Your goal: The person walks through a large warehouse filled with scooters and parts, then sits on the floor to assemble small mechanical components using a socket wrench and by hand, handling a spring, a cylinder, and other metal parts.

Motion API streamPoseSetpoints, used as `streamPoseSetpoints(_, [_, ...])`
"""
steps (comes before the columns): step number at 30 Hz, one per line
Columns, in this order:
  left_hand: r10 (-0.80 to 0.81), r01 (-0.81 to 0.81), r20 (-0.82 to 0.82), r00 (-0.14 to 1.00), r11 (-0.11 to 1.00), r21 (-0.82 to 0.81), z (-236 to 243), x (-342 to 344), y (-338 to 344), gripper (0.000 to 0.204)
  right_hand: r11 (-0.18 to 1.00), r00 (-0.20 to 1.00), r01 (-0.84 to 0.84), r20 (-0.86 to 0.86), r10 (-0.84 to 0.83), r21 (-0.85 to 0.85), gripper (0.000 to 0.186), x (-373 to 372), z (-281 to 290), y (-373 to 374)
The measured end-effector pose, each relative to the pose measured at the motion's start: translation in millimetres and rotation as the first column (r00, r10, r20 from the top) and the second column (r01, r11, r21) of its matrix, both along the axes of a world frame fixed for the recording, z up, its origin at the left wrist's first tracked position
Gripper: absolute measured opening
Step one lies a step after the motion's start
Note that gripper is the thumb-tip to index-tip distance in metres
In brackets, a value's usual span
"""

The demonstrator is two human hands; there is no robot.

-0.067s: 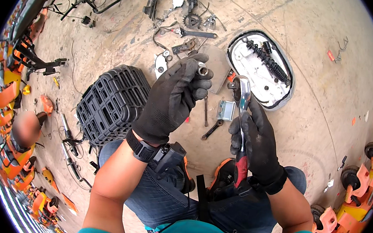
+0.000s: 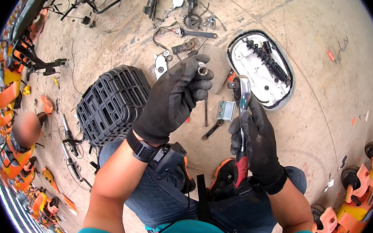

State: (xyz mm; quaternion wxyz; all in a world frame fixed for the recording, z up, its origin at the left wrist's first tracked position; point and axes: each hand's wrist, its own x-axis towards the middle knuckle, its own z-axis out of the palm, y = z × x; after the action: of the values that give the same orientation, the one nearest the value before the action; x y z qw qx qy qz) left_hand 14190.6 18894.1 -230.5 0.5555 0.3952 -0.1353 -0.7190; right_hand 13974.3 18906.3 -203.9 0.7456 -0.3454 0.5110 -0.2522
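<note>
At left of centre a black slatted crate (image 2: pixel 114 103) is sitting on the floor (image 2: pixel 330 98), and at right of upper centre a white shell (image 2: pixel 256 85) is lying with a black shock absorber (image 2: pixel 268 64) resting in it; neither hand is touching them. Right of centre a ratchet (image 2: pixel 244 103) is already being held up, and just above the middle of the frame a chrome socket (image 2: pixel 202 70) is being held up too, so the taking up of both is looking done. The two are not being joined: the ratchet's square drive (image 2: pixel 232 85) is showing bare, pointing toward the left of the frame, with the socket hanging apart from it. What else is remaining, the view is not showing.

The right hand (image 2: pixel 257 142) is gripping the ratchet around its shaft, the head projecting upward beyond the fingers and the red grip (image 2: pixel 241 168) emerging below them. The left hand (image 2: pixel 171 93) is pinching the socket among its curled fingertips, the hollow end facing the camera uncovered, the thumb's exact contact being hard to tell
</note>
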Motion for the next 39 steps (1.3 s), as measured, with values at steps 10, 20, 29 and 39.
streamPoseSetpoints(10, [-0.13, 0.098, 0.454, 0.882, 0.991, 0.092, -30, 3, -12, 0.033, 0.999, 0.999, 0.014, -0.03, -0.013, 0.03, 0.052, 4, 0, -1])
streamPoseSetpoints(20, [-0.154, 0.009, 0.943, 0.296, 0.987, 0.159, -252, 46, -5, 0.032, 0.995, 0.969, -0.097, -0.226, 0.101, 0.027, 0.052, 7, -34, 2])
streamPoseSetpoints(29, [-0.048, 0.137, 0.993, 0.109, 0.99, 0.033, -358, 136, -23, 0.015, 0.988, 0.94, -0.135, -0.307, 0.151, 0.071, 0.055, 15, -45, 8])
streamPoseSetpoints(39, [-0.47, 0.256, 0.858, -0.206, 0.821, 0.51, -238, 69, -42, 0.029, 0.985, 0.885, -0.172, -0.443, 0.142, -0.027, 0.054, 24, -85, 5])
